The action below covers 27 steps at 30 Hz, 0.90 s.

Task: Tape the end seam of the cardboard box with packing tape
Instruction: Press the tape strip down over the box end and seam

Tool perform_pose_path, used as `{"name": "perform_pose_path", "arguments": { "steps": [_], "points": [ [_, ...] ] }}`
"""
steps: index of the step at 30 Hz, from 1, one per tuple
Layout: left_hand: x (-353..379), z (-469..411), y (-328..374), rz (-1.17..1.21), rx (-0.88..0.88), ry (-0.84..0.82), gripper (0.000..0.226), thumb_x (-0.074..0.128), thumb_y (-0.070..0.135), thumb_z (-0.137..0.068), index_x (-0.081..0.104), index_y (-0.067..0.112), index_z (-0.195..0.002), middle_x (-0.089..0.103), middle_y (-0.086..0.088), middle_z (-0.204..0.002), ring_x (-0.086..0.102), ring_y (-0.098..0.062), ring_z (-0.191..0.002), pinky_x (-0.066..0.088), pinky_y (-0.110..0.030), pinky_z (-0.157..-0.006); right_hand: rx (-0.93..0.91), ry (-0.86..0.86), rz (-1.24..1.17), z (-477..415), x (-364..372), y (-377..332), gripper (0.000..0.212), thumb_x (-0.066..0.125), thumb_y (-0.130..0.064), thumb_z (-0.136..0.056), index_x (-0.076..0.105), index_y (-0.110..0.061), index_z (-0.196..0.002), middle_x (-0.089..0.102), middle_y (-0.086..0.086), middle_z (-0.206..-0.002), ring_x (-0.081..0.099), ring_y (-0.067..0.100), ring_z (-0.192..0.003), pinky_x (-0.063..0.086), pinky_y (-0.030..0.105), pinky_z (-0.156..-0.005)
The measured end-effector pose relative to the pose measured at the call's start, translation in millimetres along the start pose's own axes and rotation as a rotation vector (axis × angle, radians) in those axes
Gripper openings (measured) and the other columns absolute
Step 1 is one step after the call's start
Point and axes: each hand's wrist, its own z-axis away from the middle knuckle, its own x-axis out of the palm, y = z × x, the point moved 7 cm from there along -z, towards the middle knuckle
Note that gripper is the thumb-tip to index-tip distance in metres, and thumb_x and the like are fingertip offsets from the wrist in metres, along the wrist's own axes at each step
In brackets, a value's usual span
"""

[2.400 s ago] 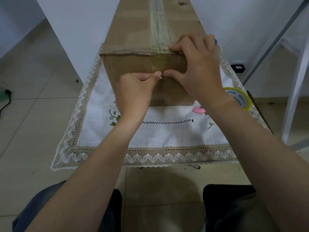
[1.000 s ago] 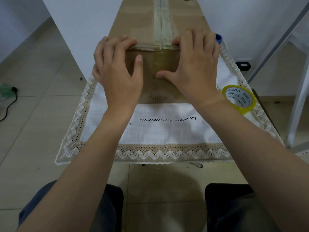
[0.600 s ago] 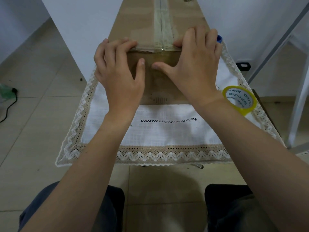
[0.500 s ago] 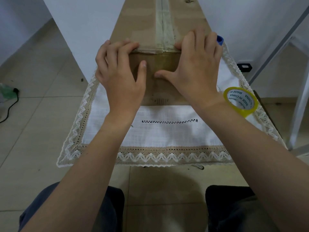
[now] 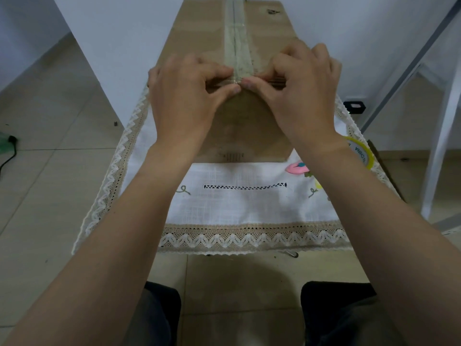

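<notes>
- Where the cardboard box lies lengthwise on the lace-edged cloth, its near end faces the person; a strip of packing tape runs down the top centre seam to the near edge.
- Left hand sits on the near top edge, left of the tape: fingers curled over the rim, thumb tip pressed on the end face right by the tape. Not closed round anything, just pressing.
- Right hand mirrors it on the right side; thumb tip nearly touches the left thumb at the seam, fingers bent on the box top.
- Both hands & wrists cover most of the upper end face, so how far tape comes down it – can't tell.
- Tape roll, yellow rim, lies on the cloth to the right, near the box, partly hidden behind the right wrist.
- Small pink item on the cloth just by the box's lower right corner; what it is, unclear.
- White frame legs stand off to the right; tiled floor all round.
</notes>
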Motion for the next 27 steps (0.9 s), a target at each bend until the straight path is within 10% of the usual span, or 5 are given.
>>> {"name": "perform_pose_path", "arguments": {
  "steps": [27],
  "points": [
    [7.3,14.1,-6.4,-0.195,0.195,-0.041,0.081,0.083,0.067,-0.061,0.065,0.035,-0.134,0.063,-0.003,-0.117,0.057,-0.03,-0.111,0.032,-0.04,-0.094,-0.123,-0.077,0.204,25.4,7.3,-10.7,0.077,0.09,-0.056,-0.059,0.058,-0.02,-0.119,0.056,0.014,-0.12,0.052,0.04,-0.111,0.046,0.045,-0.091]
  ]
}}
